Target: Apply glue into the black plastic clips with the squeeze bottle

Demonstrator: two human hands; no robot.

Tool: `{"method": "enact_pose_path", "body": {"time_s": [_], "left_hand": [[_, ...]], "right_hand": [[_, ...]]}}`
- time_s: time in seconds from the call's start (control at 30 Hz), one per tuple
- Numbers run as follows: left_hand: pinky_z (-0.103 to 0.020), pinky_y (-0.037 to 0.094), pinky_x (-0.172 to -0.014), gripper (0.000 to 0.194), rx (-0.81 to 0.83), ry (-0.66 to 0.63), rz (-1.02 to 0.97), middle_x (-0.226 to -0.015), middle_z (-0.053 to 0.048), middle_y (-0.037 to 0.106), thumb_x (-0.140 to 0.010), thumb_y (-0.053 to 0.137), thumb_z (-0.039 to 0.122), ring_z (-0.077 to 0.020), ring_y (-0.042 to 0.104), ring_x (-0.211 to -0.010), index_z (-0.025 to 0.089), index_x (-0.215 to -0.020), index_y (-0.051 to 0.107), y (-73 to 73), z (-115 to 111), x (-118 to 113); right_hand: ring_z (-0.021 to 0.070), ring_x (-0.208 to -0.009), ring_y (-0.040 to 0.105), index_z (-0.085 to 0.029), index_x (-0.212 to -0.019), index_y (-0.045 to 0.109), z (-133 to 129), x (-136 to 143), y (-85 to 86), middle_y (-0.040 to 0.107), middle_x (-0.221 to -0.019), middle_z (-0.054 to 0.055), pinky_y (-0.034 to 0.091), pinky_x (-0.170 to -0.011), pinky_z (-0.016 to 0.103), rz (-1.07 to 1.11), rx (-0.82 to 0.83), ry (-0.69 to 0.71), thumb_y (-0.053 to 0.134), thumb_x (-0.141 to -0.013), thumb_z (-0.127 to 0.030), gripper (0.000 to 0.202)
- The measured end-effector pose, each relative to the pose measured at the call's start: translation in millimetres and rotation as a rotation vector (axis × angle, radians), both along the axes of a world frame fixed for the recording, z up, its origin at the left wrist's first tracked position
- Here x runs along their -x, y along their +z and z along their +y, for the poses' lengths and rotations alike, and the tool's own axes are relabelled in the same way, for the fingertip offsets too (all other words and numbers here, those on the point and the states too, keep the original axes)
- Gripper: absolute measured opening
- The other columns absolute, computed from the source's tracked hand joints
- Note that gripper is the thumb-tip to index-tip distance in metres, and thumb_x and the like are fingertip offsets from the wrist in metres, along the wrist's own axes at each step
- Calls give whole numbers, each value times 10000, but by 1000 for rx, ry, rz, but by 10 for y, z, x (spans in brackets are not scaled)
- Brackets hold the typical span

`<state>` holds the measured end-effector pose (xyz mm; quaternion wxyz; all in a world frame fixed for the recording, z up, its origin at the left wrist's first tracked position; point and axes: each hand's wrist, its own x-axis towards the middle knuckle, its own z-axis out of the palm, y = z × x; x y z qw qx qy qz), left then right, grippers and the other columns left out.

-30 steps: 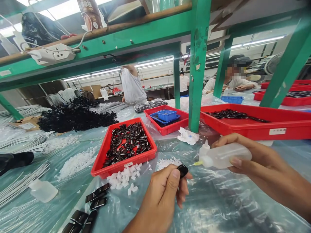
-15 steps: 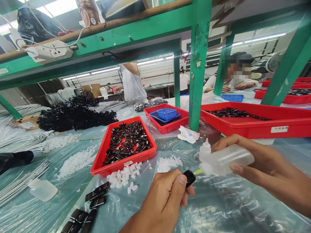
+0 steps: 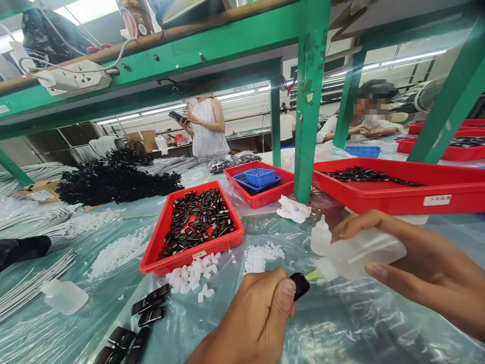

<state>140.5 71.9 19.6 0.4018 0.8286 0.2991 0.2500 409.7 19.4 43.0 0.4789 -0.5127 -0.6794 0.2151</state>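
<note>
My left hand (image 3: 261, 308) is closed around a small glossy black plastic piece (image 3: 302, 285), whose rounded end sticks out past the thumb. My right hand (image 3: 417, 258) grips a translucent squeeze bottle (image 3: 367, 250) lying on its side. Its yellowish nozzle tip points left and meets the end of the black piece; whether it goes inside I cannot tell. Just behind stands another small white bottle (image 3: 321, 236) with a pointed tip. Left of my left hand, several similar black pieces (image 3: 123, 336) lie on the plastic sheet, near small white plastic parts (image 3: 193, 273).
A red tray (image 3: 237, 237) holds many black pieces. Another red tray (image 3: 397, 199) is at right, beside a green post (image 3: 308, 126). A bottle (image 3: 65, 297) lies at left near white cables (image 3: 38, 283). Co-workers (image 3: 208, 126) are beyond the shelf.
Both hands have shifted slightly to the right, the nozzle staying at the black piece. In the background, a standing person has lowered an arm and now holds a dark object in front.
</note>
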Motion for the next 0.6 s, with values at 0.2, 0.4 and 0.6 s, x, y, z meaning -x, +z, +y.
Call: {"method": "enact_pose_path", "body": {"time_s": [0.2,0.4,0.6], "left_hand": [[-316,347,-778,602,-3,10,-1,-760,-18,537,-1127,164,593,-192,486,-750,207,-797,486,-10,-17,-4],[-326,362,-820,614,21,11,15,-790,-21,552,-1116,146,624,-196,482,-765,211,-792,464,-7,-40,-2],[-322,395,-810,666,-29,89,-31,-764,-23,560,-1111,134,655,-193,487,-743,214,-773,501,-51,-89,-26]], "right_hand": [[244,-790,709,-374,-1111,682,31,20,32,688,-1003,37,539,-483,249,3,-41,-1,690,-941,-550,245],[250,-846,725,-404,-1098,684,19,32,71,693,-990,24,553,-502,237,-16,-88,-1,708,-935,-533,209],[238,-833,701,-391,-1094,684,46,27,102,700,-995,25,565,-566,255,-38,-94,2,701,-949,-515,191]]}}
